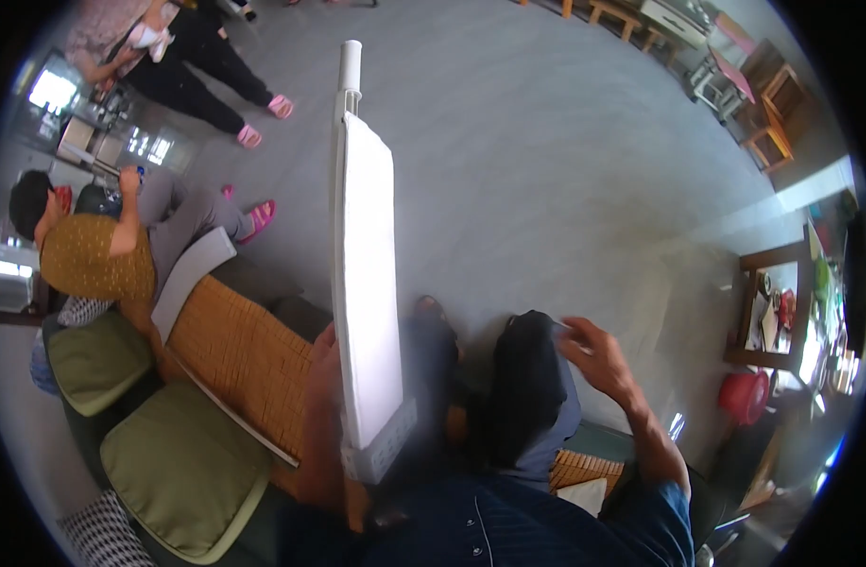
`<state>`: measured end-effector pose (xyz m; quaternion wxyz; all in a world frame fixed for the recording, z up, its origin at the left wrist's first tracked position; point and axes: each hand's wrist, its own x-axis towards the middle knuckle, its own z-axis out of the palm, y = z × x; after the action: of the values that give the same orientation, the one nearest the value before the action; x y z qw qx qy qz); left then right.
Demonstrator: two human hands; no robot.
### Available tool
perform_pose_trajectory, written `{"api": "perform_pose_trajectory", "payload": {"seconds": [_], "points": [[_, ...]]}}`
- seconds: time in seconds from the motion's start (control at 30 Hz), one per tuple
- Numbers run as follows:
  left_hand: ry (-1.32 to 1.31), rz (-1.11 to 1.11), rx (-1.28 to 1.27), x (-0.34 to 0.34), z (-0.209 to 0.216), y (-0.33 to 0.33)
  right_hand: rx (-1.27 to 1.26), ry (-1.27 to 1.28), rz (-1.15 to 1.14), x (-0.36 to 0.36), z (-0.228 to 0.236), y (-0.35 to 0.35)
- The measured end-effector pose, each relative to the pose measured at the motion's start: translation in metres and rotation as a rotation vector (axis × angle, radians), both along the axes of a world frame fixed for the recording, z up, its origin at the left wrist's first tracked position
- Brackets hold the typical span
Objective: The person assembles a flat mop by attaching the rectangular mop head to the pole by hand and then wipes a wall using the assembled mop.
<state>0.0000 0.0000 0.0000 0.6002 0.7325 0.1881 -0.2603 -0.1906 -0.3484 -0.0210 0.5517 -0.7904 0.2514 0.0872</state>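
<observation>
My left hand grips the left edge of a long white flat panel that stands tilted up in front of me. The panel has a white tube at its far end and a pale block with small holes at its near end. My right hand hovers over my right knee in dark trousers, with its fingers bent. Something small and pale sits at the fingertips, too blurred to identify. I am sitting on a sofa.
A woven bamboo mat and green cushions cover the sofa to my left. One person sits at its far end and another stands beyond. A red bucket and a wooden table are on the right, across the grey floor.
</observation>
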Motion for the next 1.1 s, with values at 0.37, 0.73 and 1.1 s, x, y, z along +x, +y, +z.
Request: {"api": "perform_pose_trajectory", "payload": {"seconds": [0.37,0.73,1.1], "points": [[-0.388,-0.446,-0.134,0.011,0.028,-0.038,0.795,-0.362,-0.09,0.135,0.049,0.127],[-0.944,-0.709,0.348,0.021,0.037,-0.047,-0.592,-0.775,-0.406,0.122,0.042,0.065],[-1.346,-1.132,0.731,0.013,0.054,-0.055,-0.971,-0.588,0.528,0.084,0.02,0.014]]}}
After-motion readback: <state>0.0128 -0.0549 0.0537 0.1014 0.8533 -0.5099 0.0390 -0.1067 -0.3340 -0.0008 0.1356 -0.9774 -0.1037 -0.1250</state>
